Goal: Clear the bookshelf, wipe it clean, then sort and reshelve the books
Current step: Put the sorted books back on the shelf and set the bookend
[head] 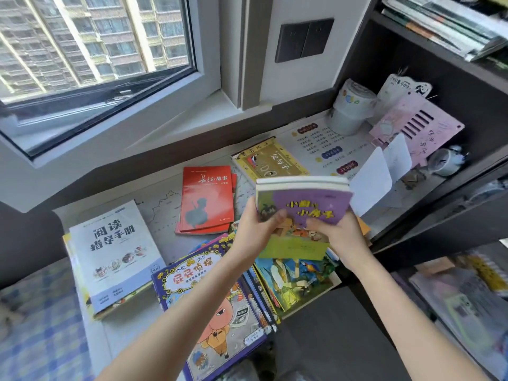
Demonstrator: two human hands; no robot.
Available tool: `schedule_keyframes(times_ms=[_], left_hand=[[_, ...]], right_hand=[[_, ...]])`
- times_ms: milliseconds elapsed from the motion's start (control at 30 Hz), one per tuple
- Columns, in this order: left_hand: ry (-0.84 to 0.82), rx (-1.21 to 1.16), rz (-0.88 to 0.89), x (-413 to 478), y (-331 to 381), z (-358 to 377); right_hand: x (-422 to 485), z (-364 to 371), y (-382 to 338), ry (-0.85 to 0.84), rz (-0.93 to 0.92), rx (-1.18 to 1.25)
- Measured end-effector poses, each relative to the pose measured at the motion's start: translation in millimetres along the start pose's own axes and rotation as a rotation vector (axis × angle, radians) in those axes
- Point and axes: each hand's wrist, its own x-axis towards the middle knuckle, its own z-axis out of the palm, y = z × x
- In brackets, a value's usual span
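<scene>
The left hand (257,229) and right hand (339,235) each gripped the purple books (308,199), seemingly two; sorting looked underway, next deciding where they belonged.

Daylit corner by a window, as my feed shows it.

I see a large white-framed glass window (96,50) at upper left, with a pale high-rise apartment block (68,31) outside and bright daylight coming in over the grey window sill (176,116). Right of the window, a white wall (297,78) carries a dark grey two-key switch panel (304,39), with a dark trim strip (297,101) below it. A pale desk top printed with a faint map outline (162,213) runs beneath. A dark brown shelving unit (406,61) stands at its right end, and a blue-and-white checked cloth (41,312) lies at lower left.
</scene>
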Motion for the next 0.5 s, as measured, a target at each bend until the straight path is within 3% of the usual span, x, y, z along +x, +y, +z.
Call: schedule_keyframes(times_ms=[133, 267, 367, 433, 500], left_hand=[[0.090, 0.375, -0.281, 10.1, -14.7, -18.5], [0.135, 0.328, -0.551, -10.1, -43.9, -20.3], [0.211, 0.287, -0.588, -8.9, -56.1, -6.4], [0.237, 0.319, -0.599, -2.8, -57.9, 4.3], [0.244, 0.366, -0.599, 2.0, -57.0, 15.3]], right_hand=[[23.8, -4.9, -5.7, -0.098, 0.094, -0.047], [39.3, -1.3, 40.6, -0.201, 0.341, -0.280], [43.1, 0.9, 66.4, -0.116, 0.368, -0.494], [45.0, 2.0, 67.6, -0.159, 0.335, -0.616], [45.8, 1.4, 65.6, -0.244, 0.347, -0.569]])
